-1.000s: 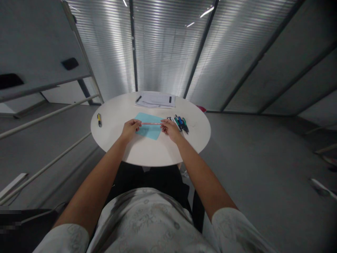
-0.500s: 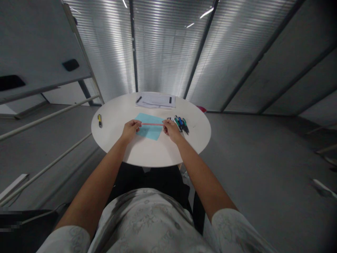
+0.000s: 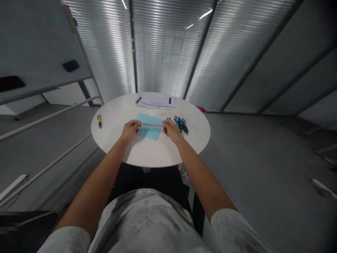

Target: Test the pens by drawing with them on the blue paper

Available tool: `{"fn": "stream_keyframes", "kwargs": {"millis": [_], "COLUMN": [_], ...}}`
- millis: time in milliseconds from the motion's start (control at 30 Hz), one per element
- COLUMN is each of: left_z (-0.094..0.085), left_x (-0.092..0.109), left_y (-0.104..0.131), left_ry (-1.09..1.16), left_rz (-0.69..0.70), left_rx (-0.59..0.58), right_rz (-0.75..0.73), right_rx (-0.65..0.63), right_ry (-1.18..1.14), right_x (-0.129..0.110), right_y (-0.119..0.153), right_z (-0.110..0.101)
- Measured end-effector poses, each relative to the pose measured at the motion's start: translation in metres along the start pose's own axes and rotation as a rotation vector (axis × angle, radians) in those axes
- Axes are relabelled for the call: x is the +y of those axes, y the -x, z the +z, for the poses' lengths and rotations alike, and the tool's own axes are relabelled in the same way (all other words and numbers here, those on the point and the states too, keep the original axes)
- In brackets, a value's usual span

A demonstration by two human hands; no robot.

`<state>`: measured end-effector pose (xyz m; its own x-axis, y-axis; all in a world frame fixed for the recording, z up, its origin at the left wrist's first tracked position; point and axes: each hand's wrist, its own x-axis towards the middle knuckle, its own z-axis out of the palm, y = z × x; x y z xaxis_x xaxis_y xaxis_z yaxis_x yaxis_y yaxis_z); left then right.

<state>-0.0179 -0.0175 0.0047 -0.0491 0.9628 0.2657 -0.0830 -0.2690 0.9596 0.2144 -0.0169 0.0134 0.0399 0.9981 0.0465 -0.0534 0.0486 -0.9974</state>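
Note:
A thin, straight pink strip (image 3: 152,124) is stretched level between my two hands; whether it is paper or something stiffer I cannot tell. My left hand (image 3: 130,129) pinches its left end, and my right hand (image 3: 170,128) pinches the right one. Under the strip lies a light blue sheet of paper (image 3: 150,133), turned at an angle. Several pens (image 3: 181,123) with blue, green and dark parts lie just right of my right hand.
The round white table (image 3: 150,157) carries a stack of papers (image 3: 155,101) at its far side, with a dark pen (image 3: 138,100) on it. A yellow-and-black cutter-like tool (image 3: 99,121) lies near the left edge. Left of the table stands a pale metal frame (image 3: 52,113).

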Motion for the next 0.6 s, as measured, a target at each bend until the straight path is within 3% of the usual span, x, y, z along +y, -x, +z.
{"fn": "stream_keyframes", "kwargs": {"millis": [367,600], "left_z": [0.0035,-0.0005], "left_x": [0.0098,0.0018], "left_y": [0.0047,0.0004], "left_ry": [0.024,0.071], "left_rz": [-0.038,-0.002], "left_rx": [0.028,0.013], "right_rz": [0.056,0.036], "right_rx": [-0.013,-0.080], "right_ry": [-0.068,0.059], "right_x": [-0.0008,-0.0022], "right_y": [-0.0009,0.0024], "right_z": [-0.0011,0.0006]}}
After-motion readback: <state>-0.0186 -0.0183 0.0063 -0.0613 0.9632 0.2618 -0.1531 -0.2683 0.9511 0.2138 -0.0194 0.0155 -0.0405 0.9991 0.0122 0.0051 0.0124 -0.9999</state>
